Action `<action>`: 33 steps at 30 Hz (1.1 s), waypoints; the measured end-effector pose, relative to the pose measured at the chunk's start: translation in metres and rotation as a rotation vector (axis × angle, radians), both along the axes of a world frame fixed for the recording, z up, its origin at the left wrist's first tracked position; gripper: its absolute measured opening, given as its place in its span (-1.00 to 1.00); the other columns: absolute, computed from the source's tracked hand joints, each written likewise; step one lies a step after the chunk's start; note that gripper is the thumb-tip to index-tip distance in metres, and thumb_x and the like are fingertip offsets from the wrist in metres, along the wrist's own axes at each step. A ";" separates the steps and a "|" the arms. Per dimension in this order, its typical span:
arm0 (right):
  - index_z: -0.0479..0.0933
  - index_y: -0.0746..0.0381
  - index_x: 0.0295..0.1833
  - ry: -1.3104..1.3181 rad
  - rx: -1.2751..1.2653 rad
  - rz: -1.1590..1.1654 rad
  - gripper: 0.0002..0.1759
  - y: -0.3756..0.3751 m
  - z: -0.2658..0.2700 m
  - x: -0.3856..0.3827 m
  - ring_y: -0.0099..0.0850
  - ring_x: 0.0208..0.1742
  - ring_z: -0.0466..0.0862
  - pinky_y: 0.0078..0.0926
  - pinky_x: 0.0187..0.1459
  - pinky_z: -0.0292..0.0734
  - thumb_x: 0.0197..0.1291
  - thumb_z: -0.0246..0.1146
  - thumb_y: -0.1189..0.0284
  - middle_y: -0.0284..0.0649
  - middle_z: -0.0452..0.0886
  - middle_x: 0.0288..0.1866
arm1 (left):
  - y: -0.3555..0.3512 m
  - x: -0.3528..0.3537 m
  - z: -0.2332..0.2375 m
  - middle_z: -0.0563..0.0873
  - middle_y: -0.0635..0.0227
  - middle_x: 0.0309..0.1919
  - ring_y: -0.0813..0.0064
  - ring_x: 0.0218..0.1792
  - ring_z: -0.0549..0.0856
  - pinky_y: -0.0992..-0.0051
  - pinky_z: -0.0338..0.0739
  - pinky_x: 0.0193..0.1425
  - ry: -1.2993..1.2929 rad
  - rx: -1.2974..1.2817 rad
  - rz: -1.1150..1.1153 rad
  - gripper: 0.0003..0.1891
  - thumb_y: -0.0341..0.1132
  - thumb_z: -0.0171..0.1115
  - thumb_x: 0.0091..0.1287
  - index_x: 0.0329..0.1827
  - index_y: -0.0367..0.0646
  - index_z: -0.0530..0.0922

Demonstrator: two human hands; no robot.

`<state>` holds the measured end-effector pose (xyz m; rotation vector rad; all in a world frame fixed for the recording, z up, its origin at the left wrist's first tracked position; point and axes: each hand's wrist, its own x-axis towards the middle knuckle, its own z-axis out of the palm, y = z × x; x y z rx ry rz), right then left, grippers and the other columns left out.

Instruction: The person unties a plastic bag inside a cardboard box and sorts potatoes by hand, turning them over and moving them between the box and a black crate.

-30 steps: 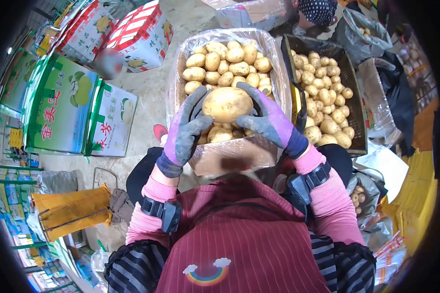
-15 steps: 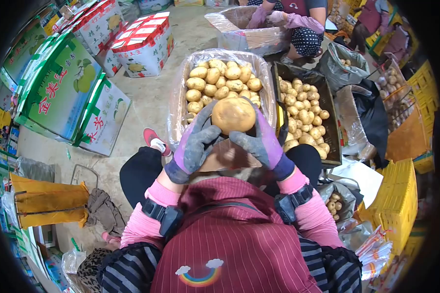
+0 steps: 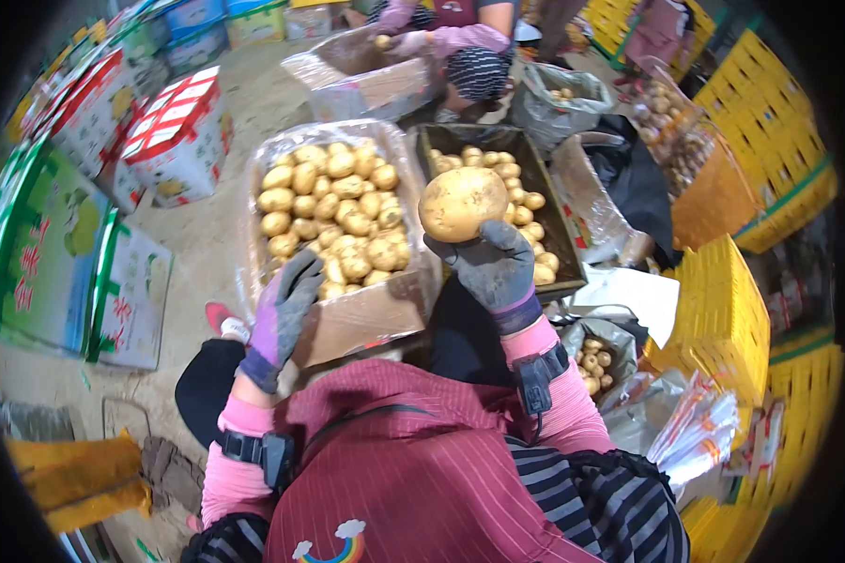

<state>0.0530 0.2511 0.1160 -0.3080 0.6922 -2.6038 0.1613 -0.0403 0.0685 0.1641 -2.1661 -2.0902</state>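
Observation:
A large potato point(image 3: 463, 204) with brown marks is held up in my right hand point(image 3: 498, 272), its gloved fingers closed around the lower right side. Behind it stands a dark crate point(image 3: 565, 267) of potatoes, partly hidden by the held one. My left hand point(image 3: 289, 305), in a grey and purple glove, is at the near left corner of a cardboard box point(image 3: 357, 324) lined with clear plastic. Its fingers are stretched out and nothing shows in them. Many potatoes point(image 3: 343, 188) fill that box.
A co-worker's gloved hands point(image 3: 408, 42) are over another lined box point(image 3: 385, 89) beyond. Printed cartons point(image 3: 42, 253) stand at left. On the right are a grey bag point(image 3: 559, 103), yellow crates point(image 3: 718, 310) and a small bag of potatoes point(image 3: 620, 342).
My left hand has let go of the large potato and moved left and down to the box corner. The right hand alone now holds it, over the dark crate. The view has shifted right.

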 end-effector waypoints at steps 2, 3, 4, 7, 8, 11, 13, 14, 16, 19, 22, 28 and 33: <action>0.28 0.24 0.53 -0.051 -0.045 -0.078 -0.18 0.021 0.002 -0.004 0.06 0.47 0.46 0.18 0.43 0.42 0.13 0.34 0.36 0.04 0.44 0.47 | -0.003 -0.010 -0.031 0.71 0.20 0.16 0.41 0.19 0.68 0.44 0.55 0.30 0.059 -0.065 0.073 -0.61 -0.42 0.21 0.50 0.35 -0.33 0.52; 0.28 0.22 0.54 -0.047 -0.110 -0.079 -0.18 0.032 0.006 -0.006 0.08 0.46 0.46 0.21 0.42 0.44 0.12 0.34 0.35 0.05 0.42 0.48 | -0.009 -0.014 -0.043 0.73 0.18 0.15 0.39 0.20 0.68 0.44 0.54 0.31 0.054 -0.274 0.065 -0.61 -0.43 0.19 0.49 0.35 -0.30 0.52; 0.28 0.20 0.54 -0.042 -0.178 -0.078 -0.17 0.043 0.010 -0.008 0.11 0.46 0.46 0.24 0.40 0.45 0.12 0.34 0.35 0.05 0.41 0.48 | -0.006 -0.015 -0.041 0.72 0.11 0.17 0.32 0.22 0.68 0.40 0.53 0.34 0.022 -0.335 0.045 -0.58 -0.41 0.20 0.46 0.37 -0.27 0.52; 0.26 0.18 0.55 0.039 -0.158 -0.165 -0.17 0.082 0.006 -0.014 0.11 0.47 0.42 0.22 0.36 0.48 0.16 0.34 0.28 0.06 0.36 0.52 | -0.005 -0.025 -0.064 0.69 0.00 0.23 0.16 0.30 0.64 0.31 0.48 0.41 -0.026 -0.546 0.008 -0.51 -0.33 0.23 0.41 0.40 -0.24 0.51; 0.26 0.17 0.55 0.048 -0.166 -0.183 -0.18 0.094 0.006 -0.014 0.10 0.48 0.42 0.20 0.36 0.50 0.18 0.34 0.26 0.06 0.34 0.53 | -0.002 -0.025 -0.060 0.68 -0.04 0.25 0.11 0.33 0.62 0.29 0.46 0.43 -0.041 -0.686 -0.036 -0.49 -0.30 0.25 0.40 0.40 -0.23 0.51; 0.27 0.16 0.54 0.045 -0.209 -0.232 -0.20 0.127 0.003 -0.017 0.05 0.47 0.43 0.12 0.33 0.52 0.25 0.35 0.15 0.05 0.34 0.53 | 0.007 -0.028 -0.058 0.69 -0.02 0.23 0.09 0.30 0.64 0.26 0.48 0.42 -0.079 -0.847 -0.190 -0.46 -0.28 0.33 0.32 0.36 -0.25 0.54; 0.31 0.15 0.52 0.038 -0.227 -0.235 -0.22 0.151 0.001 -0.017 0.01 0.44 0.46 0.09 0.31 0.55 0.30 0.34 0.04 0.02 0.39 0.49 | 0.007 -0.029 -0.062 0.71 0.01 0.20 0.13 0.26 0.68 0.27 0.53 0.38 -0.125 -0.989 -0.242 -0.45 -0.30 0.38 0.27 0.33 -0.30 0.56; 0.31 0.15 0.52 0.059 -0.230 -0.258 -0.22 0.160 0.000 -0.015 0.01 0.44 0.46 0.09 0.31 0.55 0.30 0.34 0.04 0.02 0.39 0.49 | 0.007 -0.030 -0.064 0.73 0.00 0.16 0.12 0.23 0.70 0.26 0.56 0.34 -0.136 -0.986 -0.221 -0.44 -0.29 0.40 0.25 0.31 -0.31 0.57; 0.34 0.13 0.49 0.003 -0.183 -0.390 -0.25 0.175 -0.001 -0.009 0.00 0.43 0.48 0.10 0.29 0.56 0.32 0.33 0.01 0.00 0.44 0.45 | 0.001 -0.032 -0.074 0.72 -0.04 0.16 0.12 0.20 0.72 0.28 0.59 0.31 -0.114 -0.929 -0.220 -0.43 -0.31 0.43 0.22 0.31 -0.33 0.56; 0.34 0.06 0.48 -0.114 0.054 -0.592 -0.25 0.198 -0.022 0.001 -0.08 0.36 0.55 0.14 0.21 0.58 0.30 0.38 -0.02 -0.11 0.48 0.41 | 0.002 -0.026 -0.075 0.71 -0.03 0.15 0.10 0.19 0.71 0.27 0.58 0.31 -0.075 -0.939 -0.190 -0.43 -0.31 0.44 0.20 0.30 -0.29 0.58; 0.34 -0.02 0.47 -0.333 0.148 -0.632 -0.29 0.217 -0.069 0.020 -0.15 0.34 0.58 0.13 0.18 0.62 0.33 0.37 -0.02 -0.17 0.49 0.40 | 0.017 -0.020 -0.046 0.68 -0.03 0.16 0.01 0.22 0.65 0.21 0.51 0.37 -0.069 -1.016 -0.228 -0.46 -0.28 0.45 0.16 0.21 -0.26 0.61; 0.28 0.01 0.46 -0.542 0.409 -0.616 -0.36 0.243 -0.186 0.077 -0.16 0.13 0.74 -0.02 -0.12 0.81 0.41 0.29 0.04 -0.08 0.61 0.26 | 0.015 -0.011 -0.053 0.63 0.02 0.25 -0.03 0.31 0.56 0.14 0.44 0.42 -0.018 -1.157 -0.246 -0.38 -0.22 0.49 0.05 0.24 -0.16 0.57; 0.46 0.05 0.32 -0.703 0.541 -0.711 -0.56 0.258 -0.214 0.063 -0.21 0.07 0.73 -0.03 0.04 0.70 0.47 0.19 0.09 -0.14 0.66 0.17 | 0.012 -0.012 -0.061 0.62 0.06 0.26 -0.02 0.32 0.54 0.12 0.40 0.44 -0.050 -1.148 -0.221 -0.34 -0.16 0.51 -0.01 0.23 -0.12 0.57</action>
